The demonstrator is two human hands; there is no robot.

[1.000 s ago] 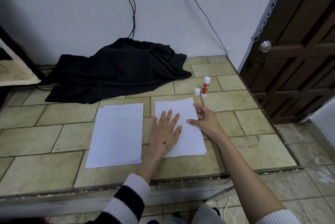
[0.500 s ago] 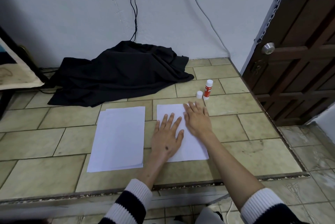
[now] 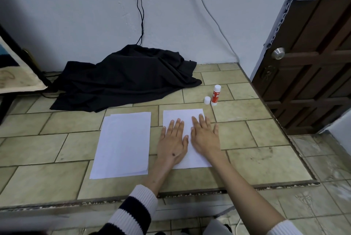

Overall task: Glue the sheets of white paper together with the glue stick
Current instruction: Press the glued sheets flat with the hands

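Both my hands lay flat on the white sheet (image 3: 182, 118) in the middle of the frame. My left hand (image 3: 171, 144) pressed on its left side and my right hand (image 3: 205, 136) pressed on its right side, with some fingers reaching past the right edge onto the counter (image 3: 256, 156). My fingers were straight and spread, so my grip was open on both sides and held nothing. The sheet sat on the tiled counter. A stack of white paper (image 3: 123, 143) lay just beside it, to the left of the middle of the frame, not touching it. The glue stick (image 3: 216, 95) stood upright near the top right corner of my sheet, and its little white cap (image 3: 207, 100) sat just beside it, so the glue was uncovered. A black cloth (image 3: 125, 80) lay in a heap in the upper middle, by the wall. I think I was pressing glued sheets down to make them stick. A few things could go wrong. If I slid my hands instead of pressing, the top sheet could shift and end up crooked, or get a wrinkle. If glue had squeezed out at an edge, the paper could stick to the counter or to my fingers. The open glue could dry out, and if I bumped it, it could tip over and roll.
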